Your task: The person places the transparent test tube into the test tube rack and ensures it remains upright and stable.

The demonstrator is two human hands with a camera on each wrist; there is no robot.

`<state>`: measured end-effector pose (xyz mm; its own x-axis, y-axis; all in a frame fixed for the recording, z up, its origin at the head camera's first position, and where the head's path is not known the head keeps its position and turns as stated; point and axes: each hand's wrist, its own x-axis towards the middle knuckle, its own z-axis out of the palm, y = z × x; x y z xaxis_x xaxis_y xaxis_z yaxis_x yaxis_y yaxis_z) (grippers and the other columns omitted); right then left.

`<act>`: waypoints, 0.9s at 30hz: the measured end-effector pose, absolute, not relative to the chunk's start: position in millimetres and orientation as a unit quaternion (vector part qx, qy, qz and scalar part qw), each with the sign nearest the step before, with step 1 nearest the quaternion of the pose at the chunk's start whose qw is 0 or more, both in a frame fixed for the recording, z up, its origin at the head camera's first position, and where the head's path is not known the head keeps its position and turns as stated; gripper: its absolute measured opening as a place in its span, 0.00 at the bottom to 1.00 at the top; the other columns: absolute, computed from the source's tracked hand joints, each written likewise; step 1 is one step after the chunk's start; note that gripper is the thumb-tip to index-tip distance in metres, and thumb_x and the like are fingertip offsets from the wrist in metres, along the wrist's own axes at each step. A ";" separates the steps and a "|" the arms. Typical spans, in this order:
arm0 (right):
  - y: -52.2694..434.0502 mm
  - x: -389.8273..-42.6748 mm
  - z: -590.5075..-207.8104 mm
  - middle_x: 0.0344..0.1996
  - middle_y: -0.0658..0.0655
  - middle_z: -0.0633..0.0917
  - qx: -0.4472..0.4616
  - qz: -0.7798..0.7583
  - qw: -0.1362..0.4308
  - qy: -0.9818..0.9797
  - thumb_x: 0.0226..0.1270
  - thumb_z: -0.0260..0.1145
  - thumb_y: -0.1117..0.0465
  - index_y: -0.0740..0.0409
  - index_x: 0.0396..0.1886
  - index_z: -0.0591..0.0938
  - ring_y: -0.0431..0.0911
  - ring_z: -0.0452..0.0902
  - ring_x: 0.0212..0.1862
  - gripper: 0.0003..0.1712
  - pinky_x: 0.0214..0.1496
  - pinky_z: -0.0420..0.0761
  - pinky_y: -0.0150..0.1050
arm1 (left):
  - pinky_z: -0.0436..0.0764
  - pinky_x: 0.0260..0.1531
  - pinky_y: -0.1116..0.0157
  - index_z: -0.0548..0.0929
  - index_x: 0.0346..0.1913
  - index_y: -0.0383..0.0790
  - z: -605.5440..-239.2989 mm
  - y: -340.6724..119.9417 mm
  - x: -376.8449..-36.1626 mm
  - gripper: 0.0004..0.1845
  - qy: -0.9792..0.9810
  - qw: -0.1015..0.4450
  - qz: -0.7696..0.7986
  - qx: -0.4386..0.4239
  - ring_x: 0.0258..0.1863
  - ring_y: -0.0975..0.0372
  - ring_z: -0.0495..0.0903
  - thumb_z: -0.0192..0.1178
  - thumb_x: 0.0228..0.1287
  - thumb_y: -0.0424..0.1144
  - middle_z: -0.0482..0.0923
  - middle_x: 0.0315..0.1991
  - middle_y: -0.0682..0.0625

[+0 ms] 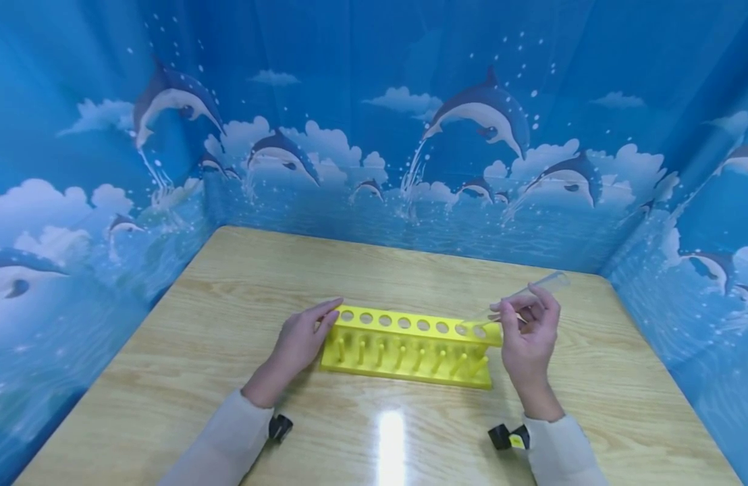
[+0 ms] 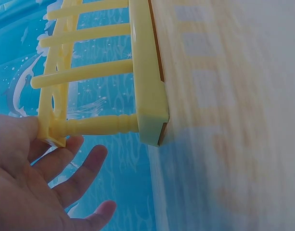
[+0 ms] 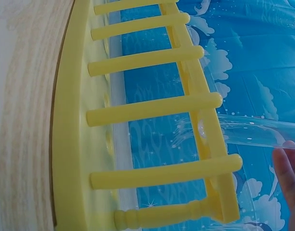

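Note:
A yellow test tube rack stands on the table, with a row of round holes along its top bar and a row of pegs on its base. My left hand pinches the left end of the top bar between thumb and forefinger; in the left wrist view its other fingers spread apart below. In my right hand, a clear test tube is held tilted over the rack's right end. The tube's lower end is right at a hole near that end.
The wood-grain table extends around the rack. A blue curtain printed with dolphins and clouds encloses its back and sides. Black wrist devices sit at both sleeves. A bright reflection lies on the tabletop in front of the rack.

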<state>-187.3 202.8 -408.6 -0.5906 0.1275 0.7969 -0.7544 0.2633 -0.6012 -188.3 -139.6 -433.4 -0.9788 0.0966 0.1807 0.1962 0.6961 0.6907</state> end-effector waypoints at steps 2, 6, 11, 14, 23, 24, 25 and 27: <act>202.5 -187.4 -408.4 0.39 0.51 0.77 0.227 0.561 0.391 -0.693 0.68 0.53 0.80 0.74 0.62 0.59 0.41 0.80 0.38 0.25 0.37 0.81 0.26 | 0.74 0.58 0.50 0.76 0.65 0.48 -433.6 -139.8 -188.5 0.20 -0.919 0.064 -0.382 -0.079 0.61 0.50 0.75 0.52 0.74 0.45 0.75 0.63 0.48; 202.2 -187.6 -408.8 0.39 0.52 0.77 0.231 0.563 0.390 -0.691 0.67 0.53 0.81 0.74 0.62 0.58 0.41 0.80 0.38 0.25 0.37 0.81 0.26 | 0.75 0.58 0.50 0.76 0.65 0.49 -434.1 -139.9 -188.8 0.19 -0.919 0.064 -0.381 -0.078 0.60 0.50 0.76 0.52 0.74 0.45 0.75 0.63 0.48; 201.6 -186.8 -408.7 0.39 0.51 0.77 0.229 0.562 0.390 -0.693 0.67 0.53 0.81 0.74 0.62 0.59 0.40 0.80 0.38 0.25 0.37 0.81 0.25 | 0.75 0.58 0.50 0.76 0.65 0.48 -433.8 -139.8 -188.8 0.19 -0.919 0.065 -0.381 -0.079 0.60 0.50 0.76 0.52 0.74 0.45 0.75 0.62 0.48; 201.2 -186.5 -408.5 0.39 0.51 0.77 0.226 0.559 0.389 -0.696 0.67 0.53 0.80 0.74 0.62 0.59 0.40 0.80 0.38 0.25 0.37 0.81 0.25 | 0.75 0.58 0.50 0.76 0.65 0.48 -433.4 -139.9 -188.7 0.19 -0.919 0.064 -0.380 -0.078 0.60 0.50 0.76 0.52 0.74 0.45 0.75 0.62 0.48; 201.3 -186.1 -410.3 0.39 0.50 0.77 0.218 0.555 0.383 -0.705 0.67 0.54 0.80 0.73 0.63 0.59 0.41 0.80 0.38 0.26 0.37 0.81 0.26 | 0.76 0.55 0.49 0.76 0.65 0.49 -434.4 -139.8 -189.1 0.19 -0.919 0.062 -0.381 -0.074 0.58 0.50 0.78 0.52 0.74 0.46 0.76 0.62 0.48; 201.5 -186.2 -410.6 0.39 0.50 0.77 0.217 0.554 0.383 -0.706 0.67 0.54 0.80 0.73 0.63 0.60 0.41 0.80 0.38 0.26 0.37 0.81 0.26 | 0.77 0.55 0.49 0.76 0.65 0.50 -434.5 -139.8 -189.0 0.19 -0.920 0.062 -0.381 -0.073 0.58 0.50 0.78 0.52 0.74 0.46 0.76 0.62 0.48; 201.7 -186.3 -410.9 0.39 0.50 0.77 0.217 0.554 0.382 -0.707 0.67 0.54 0.80 0.73 0.64 0.60 0.41 0.80 0.38 0.26 0.38 0.81 0.26 | 0.77 0.55 0.49 0.76 0.65 0.50 -434.8 -139.7 -189.0 0.19 -0.920 0.061 -0.381 -0.072 0.58 0.50 0.78 0.52 0.74 0.46 0.76 0.62 0.48; 201.9 -186.6 -411.0 0.39 0.50 0.77 0.218 0.551 0.381 -0.709 0.67 0.54 0.80 0.73 0.63 0.59 0.41 0.80 0.38 0.27 0.37 0.81 0.26 | 0.76 0.55 0.49 0.76 0.65 0.50 -435.2 -139.7 -189.0 0.20 -0.920 0.059 -0.382 -0.070 0.58 0.49 0.78 0.52 0.74 0.46 0.76 0.62 0.48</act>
<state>-186.6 201.9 -411.0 -0.6138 0.1111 0.7816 -0.7299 0.2975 -0.6154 -189.0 -139.7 -435.2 -0.9833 0.0843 0.1615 0.1739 0.6979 0.6948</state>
